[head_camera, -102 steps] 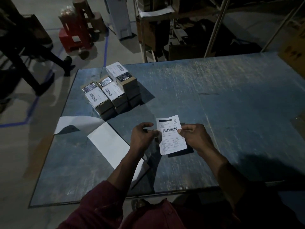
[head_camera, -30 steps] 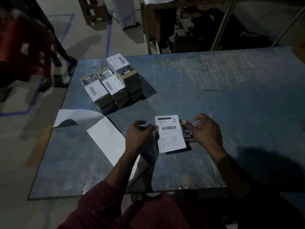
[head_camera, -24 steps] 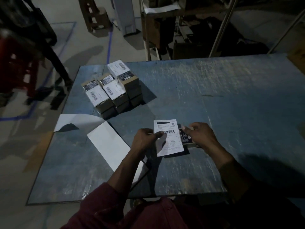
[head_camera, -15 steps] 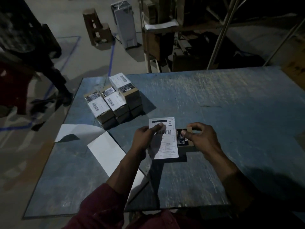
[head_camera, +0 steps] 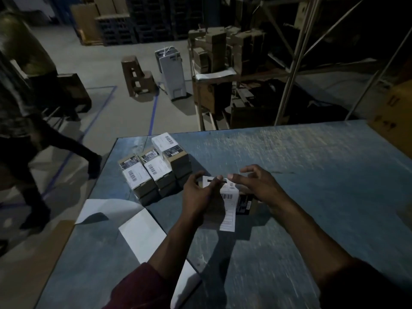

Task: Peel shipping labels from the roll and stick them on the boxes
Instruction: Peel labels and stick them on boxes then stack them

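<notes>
A white shipping label point(head_camera: 229, 205) with a barcode hangs over a small dark-topped box point(head_camera: 244, 202) on the blue table point(head_camera: 312, 175). My left hand point(head_camera: 198, 197) pinches the label near its top edge. My right hand point(head_camera: 259, 186) hovers over the box with fingers spread and relaxed, its thumb tip close to the label's top; whether it touches is unclear. A stack of brown boxes point(head_camera: 156, 172) with labels on their tops stands at the table's far left. The white backing strip point(head_camera: 140, 230) lies at the left and runs off the near edge.
A person point(head_camera: 24, 112) walks on the floor left of the table. Metal shelving point(head_camera: 289, 70) with cartons stands behind the table. A large cardboard carton point(head_camera: 396, 121) sits at the table's right edge. A white carton point(head_camera: 171, 74) and brown cartons stand on the floor.
My left hand has carried the label up and over the small box. My right hand has let go of the box and spread its fingers above it. My head has tilted up.
</notes>
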Motion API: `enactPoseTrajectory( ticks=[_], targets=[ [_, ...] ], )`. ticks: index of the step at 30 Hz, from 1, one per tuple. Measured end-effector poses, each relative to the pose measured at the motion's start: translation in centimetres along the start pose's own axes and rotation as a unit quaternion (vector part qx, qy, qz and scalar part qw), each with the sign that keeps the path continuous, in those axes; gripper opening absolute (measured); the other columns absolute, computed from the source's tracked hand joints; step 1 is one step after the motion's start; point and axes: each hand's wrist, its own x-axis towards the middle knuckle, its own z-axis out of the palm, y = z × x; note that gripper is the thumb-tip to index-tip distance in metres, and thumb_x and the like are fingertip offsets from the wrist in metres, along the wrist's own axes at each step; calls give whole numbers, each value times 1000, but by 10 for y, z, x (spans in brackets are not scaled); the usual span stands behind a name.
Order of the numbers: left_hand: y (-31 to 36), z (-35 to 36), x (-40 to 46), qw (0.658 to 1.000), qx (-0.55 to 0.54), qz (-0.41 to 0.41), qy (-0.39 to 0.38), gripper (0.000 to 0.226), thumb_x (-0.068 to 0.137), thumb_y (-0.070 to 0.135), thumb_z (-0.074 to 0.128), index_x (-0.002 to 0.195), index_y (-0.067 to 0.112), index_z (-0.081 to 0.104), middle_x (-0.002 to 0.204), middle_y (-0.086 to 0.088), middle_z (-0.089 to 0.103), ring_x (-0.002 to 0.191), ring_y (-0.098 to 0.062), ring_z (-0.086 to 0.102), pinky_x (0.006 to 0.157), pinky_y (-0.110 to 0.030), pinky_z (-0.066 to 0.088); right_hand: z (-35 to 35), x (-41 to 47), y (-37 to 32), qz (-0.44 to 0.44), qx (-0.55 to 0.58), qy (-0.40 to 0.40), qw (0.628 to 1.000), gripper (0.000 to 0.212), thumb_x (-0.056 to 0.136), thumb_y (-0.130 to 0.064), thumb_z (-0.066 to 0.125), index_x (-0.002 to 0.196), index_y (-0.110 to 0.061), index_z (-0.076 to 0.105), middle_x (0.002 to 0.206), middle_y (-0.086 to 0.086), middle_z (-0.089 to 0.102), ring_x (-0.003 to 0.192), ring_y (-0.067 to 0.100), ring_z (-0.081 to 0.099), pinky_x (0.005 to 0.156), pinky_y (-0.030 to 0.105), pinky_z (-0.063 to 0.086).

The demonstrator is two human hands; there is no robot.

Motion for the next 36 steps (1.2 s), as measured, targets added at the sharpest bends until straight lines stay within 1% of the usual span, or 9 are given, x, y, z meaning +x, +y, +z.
enactPoseTrajectory(
  ticks=[4,9,12,15,19,21,25,31,36],
  targets=[
    [9,5,-2,998,4,53,19,73,79,52,87,140,23,61,131,10,55,122,-13,56,103,-40,53,-4,4,-20,-3,1,-34,999,88,59,-74,84,131,-31,60,134,3,59,113,18,61,86,36,53],
    [15,4,-1,996,-31,78,30,55,85,40,86,133,23,67,138,6,62,122,-13,60,101,-39,55,-7,2,-23,13,-15,-24,1000,98,50,-79,88,131,-33,59,132,2,63,115,21,61,80,38,52],
    [16,4,0,997,-43,68,20,44,88,35,85,128,24,70,119,3,74,106,-16,72,93,-43,61,-8,-1,-26,7,-1,-7,1000,72,62,-62,91,121,-29,64,118,0,65,103,15,61,75,35,52],
    [18,3,0,996,-59,64,18,31,95,22,77,126,18,72,92,10,79,86,-9,76,79,-32,61,-4,2,-27,-3,28,31,999,40,78,-44,88,106,-22,71,102,3,73,94,21,69,75,41,60],
    [26,5,-5,996,-81,36,30,26,102,13,62,125,17,73,86,8,77,85,-14,74,79,-29,57,-1,4,-24,2,38,50,998,11,92,-26,75,97,-16,74,100,8,78,91,25,73,80,41,60],
    [30,4,-7,996,-89,10,22,28,105,16,56,128,18,71,90,6,77,90,-20,72,83,-33,57,-2,0,-24,-3,28,44,999,15,94,-34,74,98,-19,75,101,6,78,92,23,72,81,41,58],
    [35,-3,-5,995,-89,-9,-39,48,87,57,70,123,26,73,115,-5,76,113,-28,70,107,-54,51,-2,-11,-29,-24,-1,34,999,46,76,-57,86,102,-21,73,100,-5,72,94,13,64,68,31,47],
    [36,-4,1,996,-79,-21,-27,27,100,12,58,116,23,76,98,-9,80,100,-35,75,95,-49,59,0,-6,-34,5,42,47,998,10,96,-23,70,98,-14,75,98,9,77,87,24,70,73,34,56],
    [47,-8,1,996,-79,-30,-32,28,107,28,50,123,20,72,109,-8,75,105,-27,70,90,-40,54,-3,-6,-34,-13,-22,10,1000,49,73,-63,84,103,-27,72,102,-3,73,95,16,67,69,32,50]
  ],
)
